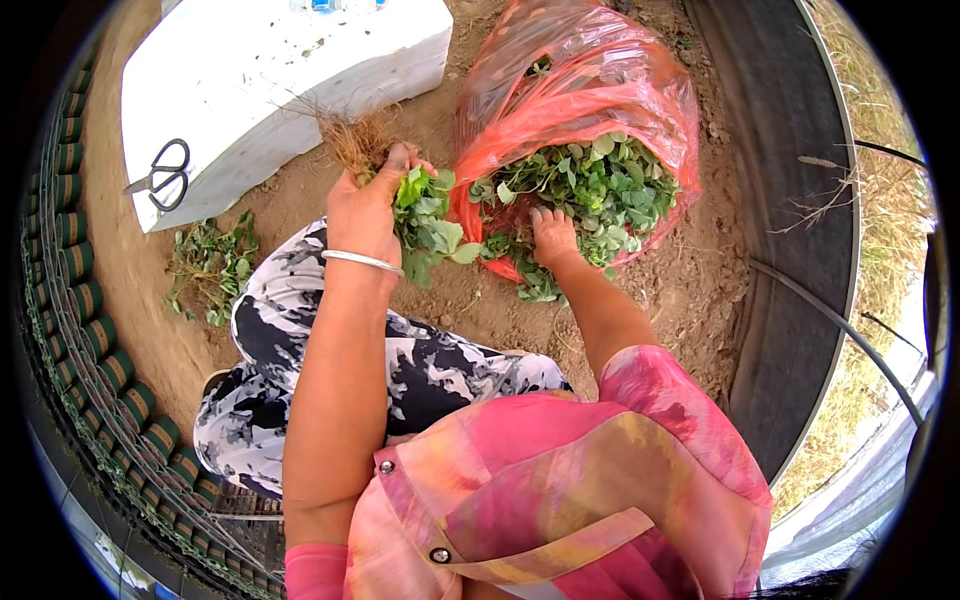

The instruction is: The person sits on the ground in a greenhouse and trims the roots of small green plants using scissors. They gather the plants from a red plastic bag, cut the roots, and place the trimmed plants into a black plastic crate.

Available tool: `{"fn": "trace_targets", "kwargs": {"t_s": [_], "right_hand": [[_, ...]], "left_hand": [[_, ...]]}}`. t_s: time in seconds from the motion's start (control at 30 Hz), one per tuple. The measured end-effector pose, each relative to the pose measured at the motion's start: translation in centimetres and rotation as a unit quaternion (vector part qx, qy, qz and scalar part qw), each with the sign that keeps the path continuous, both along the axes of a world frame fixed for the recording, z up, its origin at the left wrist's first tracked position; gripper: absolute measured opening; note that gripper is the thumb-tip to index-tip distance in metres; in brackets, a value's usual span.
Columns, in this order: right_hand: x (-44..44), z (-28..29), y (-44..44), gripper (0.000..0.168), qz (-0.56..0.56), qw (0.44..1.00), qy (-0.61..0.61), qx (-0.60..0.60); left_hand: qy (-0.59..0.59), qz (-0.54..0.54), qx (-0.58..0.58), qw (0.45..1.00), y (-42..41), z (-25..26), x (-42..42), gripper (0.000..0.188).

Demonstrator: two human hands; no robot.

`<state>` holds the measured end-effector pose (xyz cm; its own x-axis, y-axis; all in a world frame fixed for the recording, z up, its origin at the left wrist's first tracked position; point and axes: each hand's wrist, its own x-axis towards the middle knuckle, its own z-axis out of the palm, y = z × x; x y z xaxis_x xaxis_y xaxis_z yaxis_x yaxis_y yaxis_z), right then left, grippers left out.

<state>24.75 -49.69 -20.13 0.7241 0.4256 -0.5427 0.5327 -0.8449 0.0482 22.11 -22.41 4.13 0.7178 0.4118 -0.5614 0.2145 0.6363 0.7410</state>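
Note:
My left hand (375, 187) is closed around a bunch of leafy seedlings (429, 217), possibly strawberry plants. Their bare brown roots (360, 135) point up and away, and the green leaves hang toward the right. My right hand (555, 234) reaches into the mouth of a red plastic bag (555, 112), which lies on the soil. Its fingers touch the leafy plants (607, 180) packed inside; whether they grip any is hidden. A pair of black-handled scissors (169, 177) rests at the near left end of a white foam block (247, 97).
A small heap of leafy plants (214, 266) lies on the soil below the foam block. Rows of dark green pots (82, 300) curve along the left. Black sheeting (787, 225) borders the right side, with a thin pipe (832, 322) crossing it. A blue-and-clear item (330, 4) sits atop the block.

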Motion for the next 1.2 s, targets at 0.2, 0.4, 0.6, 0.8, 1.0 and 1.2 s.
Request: {"fn": "trace_targets", "kwargs": {"t_s": [0.2,0.4,0.6,0.8,1.0,1.2], "right_hand": [[3.3,5.9,-2.5,0.062,-0.194,0.961,0.067,0.186],[5.8,10.6,-6.3,0.052,-0.407,0.788,0.187,0.422],[6.2,13.1,-7.1,0.048,-0.456,0.731,0.188,0.472],[6.2,11.9,-5.2,0.051,-0.445,0.773,0.181,0.415],[6.6,12.8,-4.5,0.048,-0.411,0.755,0.257,0.442],[7.1,16.9,-3.4,0.052,-0.475,0.705,0.219,0.478]], "left_hand": [[-0.012,0.005,-0.014,1.000,-0.1,-0.3,0.1,0.014],[0.018,-0.063,0.039,0.997,-0.7,-0.9,-0.1,0.015],[0.033,-0.102,0.066,0.992,-0.8,-1.8,-0.6,0.012],[0.031,-0.108,0.087,0.990,-0.8,-2.6,-1.3,0.013],[0.070,-0.144,0.122,0.980,-0.4,-2.0,-2.1,0.011],[0.027,-0.159,0.124,0.979,-0.8,-2.0,-1.9,0.011]]}}
